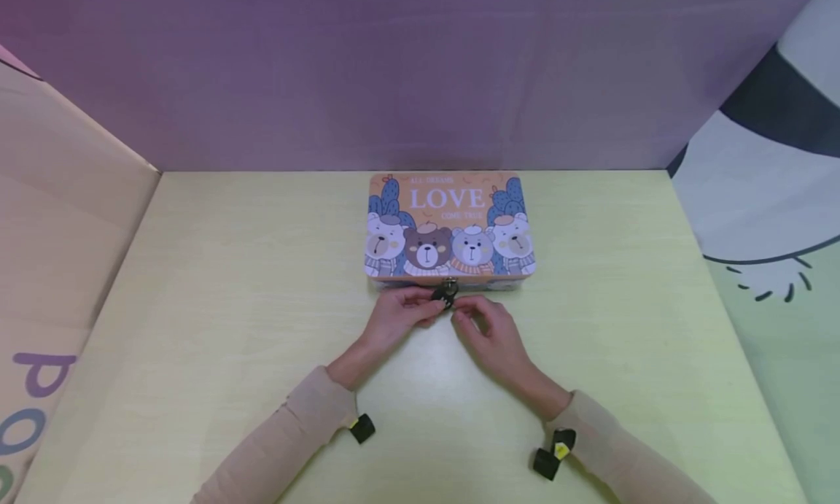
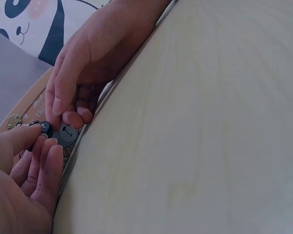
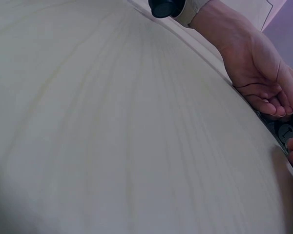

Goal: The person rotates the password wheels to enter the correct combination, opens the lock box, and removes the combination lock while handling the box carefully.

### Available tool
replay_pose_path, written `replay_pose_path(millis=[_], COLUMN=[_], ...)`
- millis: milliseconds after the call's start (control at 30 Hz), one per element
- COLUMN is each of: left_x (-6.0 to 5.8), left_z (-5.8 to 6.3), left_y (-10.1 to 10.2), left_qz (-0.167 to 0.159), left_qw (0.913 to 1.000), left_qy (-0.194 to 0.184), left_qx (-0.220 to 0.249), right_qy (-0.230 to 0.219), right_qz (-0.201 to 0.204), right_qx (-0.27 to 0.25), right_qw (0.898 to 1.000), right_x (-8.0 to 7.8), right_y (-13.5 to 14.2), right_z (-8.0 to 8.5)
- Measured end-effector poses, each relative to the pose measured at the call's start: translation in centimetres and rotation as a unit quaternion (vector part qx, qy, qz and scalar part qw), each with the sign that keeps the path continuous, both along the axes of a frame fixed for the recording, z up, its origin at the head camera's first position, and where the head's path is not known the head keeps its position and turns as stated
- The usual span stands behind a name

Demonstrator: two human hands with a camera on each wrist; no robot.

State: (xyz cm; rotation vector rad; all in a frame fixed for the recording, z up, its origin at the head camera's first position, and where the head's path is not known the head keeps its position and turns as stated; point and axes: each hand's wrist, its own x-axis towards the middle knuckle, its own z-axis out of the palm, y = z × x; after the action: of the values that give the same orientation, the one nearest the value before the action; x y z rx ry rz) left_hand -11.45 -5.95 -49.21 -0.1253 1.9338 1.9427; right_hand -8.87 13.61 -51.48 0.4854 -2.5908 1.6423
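Head view shows a black padlock (image 1: pixel 442 297) at the clasp (image 1: pixel 449 280) of a bear-printed box (image 1: pixel 453 223), midway along the far edge of the table (image 1: pixel 262 270). The left hand (image 1: pixel 392 316) pinches the padlock between thumb and fingers; the right hand (image 1: pixel 494 336) bends its fingers just beside, contact impossible to tell.

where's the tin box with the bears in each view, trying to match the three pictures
Head: the tin box sits just above centre, lid facing up.
Left wrist: the tin box is at the left, slanted and partly hidden.
Right wrist: only a dim strip of the tin box shows, by the right edge.
Shared landmark: the left hand, near centre in head, lower left in left wrist, upper right in right wrist.
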Motion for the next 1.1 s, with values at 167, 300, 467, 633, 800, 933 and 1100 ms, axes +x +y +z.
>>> replay_pose_path(millis=[167,300,467,633,800,933,1100], left_x=[0.03,-0.03,-0.13,-0.07,-0.08,-0.09,-0.08], left_z=[-0.02,-0.13,-0.26,-0.25,-0.36,-0.29,-0.30], left_y=[-0.02,-0.16,-0.22,-0.20,-0.14,-0.08,-0.07], left_qz=[-0.002,-0.013,-0.022,-0.020,-0.015,-0.010,-0.005], left_qw=[1.0000,0.9999,0.9997,0.9997,0.9998,0.9999,1.0000], left_qy=[0.001,0.002,0.000,-0.002,-0.003,-0.001,0.000], left_qx=[-0.001,-0.007,-0.010,-0.010,-0.009,-0.008,-0.007], right_qy=[-0.001,0.001,-0.004,-0.001,0.009,0.004,-0.003], right_qz=[-0.001,-0.002,-0.005,-0.004,-0.001,-0.003,-0.004], right_qx=[-0.003,-0.006,-0.010,-0.009,-0.005,-0.004,-0.005], right_qw=[1.000,1.000,1.000,1.000,1.000,1.000,1.000], right_x=[0.03,0.07,0.02,0.04,0.06,0.06,0.07], right_y=[0.01,0.00,-0.03,-0.03,-0.04,-0.04,-0.08], right_z=[0.05,0.16,0.16,0.09,0.11,0.14,0.22])
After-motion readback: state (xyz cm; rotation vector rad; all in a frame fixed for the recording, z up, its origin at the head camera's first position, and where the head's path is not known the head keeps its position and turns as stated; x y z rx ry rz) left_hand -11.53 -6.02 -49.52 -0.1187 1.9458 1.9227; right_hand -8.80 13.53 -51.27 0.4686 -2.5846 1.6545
